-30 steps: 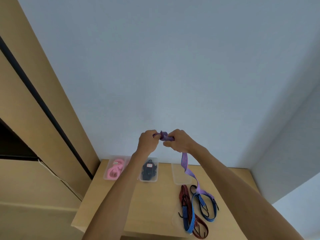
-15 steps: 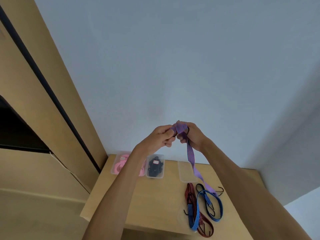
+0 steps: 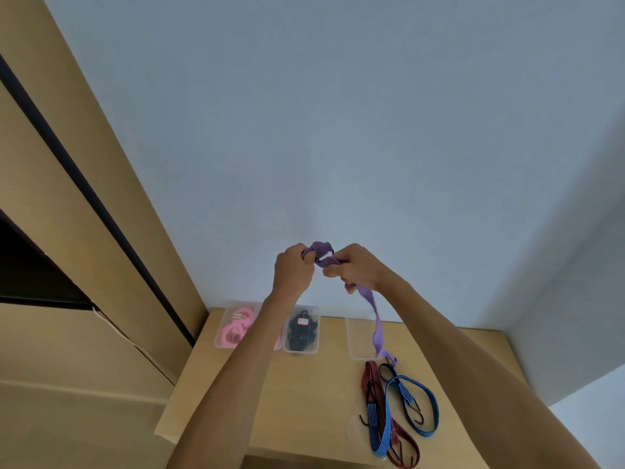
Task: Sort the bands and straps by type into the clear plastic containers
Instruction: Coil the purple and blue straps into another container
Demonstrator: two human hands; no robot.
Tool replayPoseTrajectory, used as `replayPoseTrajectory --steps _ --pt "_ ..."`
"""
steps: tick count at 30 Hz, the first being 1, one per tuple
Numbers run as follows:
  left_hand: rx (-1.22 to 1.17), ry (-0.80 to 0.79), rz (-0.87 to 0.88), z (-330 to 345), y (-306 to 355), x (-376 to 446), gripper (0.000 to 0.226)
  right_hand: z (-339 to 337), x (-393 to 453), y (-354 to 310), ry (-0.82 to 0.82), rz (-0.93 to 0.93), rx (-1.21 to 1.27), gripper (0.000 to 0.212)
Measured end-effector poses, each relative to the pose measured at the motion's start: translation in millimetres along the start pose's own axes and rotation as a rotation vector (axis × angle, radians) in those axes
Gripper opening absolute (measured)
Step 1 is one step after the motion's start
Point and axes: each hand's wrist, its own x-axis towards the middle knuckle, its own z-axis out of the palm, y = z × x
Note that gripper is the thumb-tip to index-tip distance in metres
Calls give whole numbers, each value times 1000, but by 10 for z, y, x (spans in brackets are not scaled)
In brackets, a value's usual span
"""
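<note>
My left hand (image 3: pixel 291 270) and my right hand (image 3: pixel 355 269) are raised above the table, both gripping the bunched upper end of a purple strap (image 3: pixel 374 313). Its tail hangs down to the table near an empty clear container (image 3: pixel 355 336). A clear container with pink bands (image 3: pixel 233 328) stands at the back left. Beside it is a clear container with black bands (image 3: pixel 302 330). A blue strap (image 3: pixel 416 404) and a red strap (image 3: pixel 368 384) with black hooks lie on the table at the front right.
The wooden table (image 3: pixel 304 401) stands against a pale wall, in a corner on the right. A tall wooden cabinet (image 3: pixel 67 198) stands to the left of the table.
The strap's upper end is more bunched between my hands. Its lower end has risen and now hangs by the empty container instead of lying among the other straps.
</note>
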Motion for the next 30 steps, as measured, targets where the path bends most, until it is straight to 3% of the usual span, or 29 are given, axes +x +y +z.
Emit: replayPoseTrajectory --steps 6,8,10,12,16,20,23,30 --pt "314 -216 112 77 71 28 24 -34 15 -5 99 -89 -205 36" --pt "310 -365 176 87 83 26 19 -122 28 19 183 -162 -224 24" --pt "130 -505 186 83 70 -15 24 -232 19 66 247 -240 -204 10" --pt "-115 -607 147 54 75 -56 28 -308 2 127 228 -281 -93 9" --pt "-444 -725 138 -17 195 -117 24 -382 -47 187 179 -242 340 9" --pt "-642 -790 183 -40 325 -170 28 -336 -101 258 -77 -118 681 20" --pt "-689 -745 137 -34 351 -162 32 -230 -98 295 -97 -73 711 22" --pt "-439 -222 -101 85 221 -66 29 -59 -81 292 -46 108 444 25"
